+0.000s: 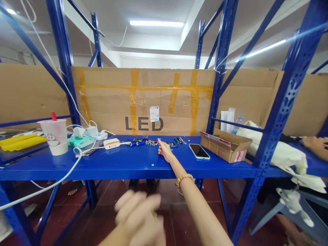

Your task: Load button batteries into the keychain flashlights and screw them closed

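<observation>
My right hand (165,150), with a beaded bracelet (184,178) on its wrist, reaches to the blue tabletop (138,160). Its fingers are curled together at the edge of a pile of small shiny parts (151,142); what they grip, if anything, is too small to make out. Blue pen-like pieces (137,144) lie to the left of the pile, and several slim green and silver pieces (180,140) to its right. Low in front of the shelf, my left hand (139,215) is smeared by motion. A tiny greenish spot shows by its fingers, but I cannot tell what it is.
A phone (199,151) and an open cardboard box (227,145) are at the right. On the left stand a drink cup (54,136), a cream-coloured device (111,144) and a white cable (77,160). Blue posts (275,102) frame the shelf. Another person's hand (316,145) shows far right.
</observation>
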Demonstrator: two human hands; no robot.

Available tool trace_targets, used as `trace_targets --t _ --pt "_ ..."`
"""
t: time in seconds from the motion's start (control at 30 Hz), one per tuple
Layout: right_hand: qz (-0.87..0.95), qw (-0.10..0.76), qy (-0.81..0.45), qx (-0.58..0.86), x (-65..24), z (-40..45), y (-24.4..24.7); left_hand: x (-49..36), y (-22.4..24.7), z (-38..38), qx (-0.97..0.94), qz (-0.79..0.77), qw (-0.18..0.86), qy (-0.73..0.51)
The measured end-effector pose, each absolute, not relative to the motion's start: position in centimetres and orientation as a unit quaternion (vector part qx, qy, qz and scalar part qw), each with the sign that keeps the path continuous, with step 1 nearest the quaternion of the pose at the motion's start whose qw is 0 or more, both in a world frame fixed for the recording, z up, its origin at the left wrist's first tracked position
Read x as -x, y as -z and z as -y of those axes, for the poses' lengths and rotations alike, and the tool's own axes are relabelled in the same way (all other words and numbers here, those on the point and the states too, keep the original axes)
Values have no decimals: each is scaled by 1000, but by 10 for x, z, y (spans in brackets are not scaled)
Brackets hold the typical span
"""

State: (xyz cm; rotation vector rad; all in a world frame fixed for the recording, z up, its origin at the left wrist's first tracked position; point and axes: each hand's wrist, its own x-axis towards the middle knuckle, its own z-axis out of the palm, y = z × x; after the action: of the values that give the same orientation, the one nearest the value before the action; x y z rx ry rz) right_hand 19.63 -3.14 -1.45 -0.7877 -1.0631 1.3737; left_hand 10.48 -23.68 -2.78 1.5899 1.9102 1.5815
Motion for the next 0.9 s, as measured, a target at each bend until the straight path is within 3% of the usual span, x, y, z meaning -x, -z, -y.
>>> trace_targets --t 0.13,0.2,0.37,0.9 --pt "474 569 -575 347 -194 32 14 -110 13 181 -674 -543 13 -501" --pt "482 559 -574 353 -194 32 14 -106 9 148 -692 -585 -46 -420" --pt "490 545 -576 362 -193 33 14 -91 11 90 -587 -703 -26 -401" --pt "495 527 -576 381 -192 38 10 -91 16 86 -650 -657 -106 -368"
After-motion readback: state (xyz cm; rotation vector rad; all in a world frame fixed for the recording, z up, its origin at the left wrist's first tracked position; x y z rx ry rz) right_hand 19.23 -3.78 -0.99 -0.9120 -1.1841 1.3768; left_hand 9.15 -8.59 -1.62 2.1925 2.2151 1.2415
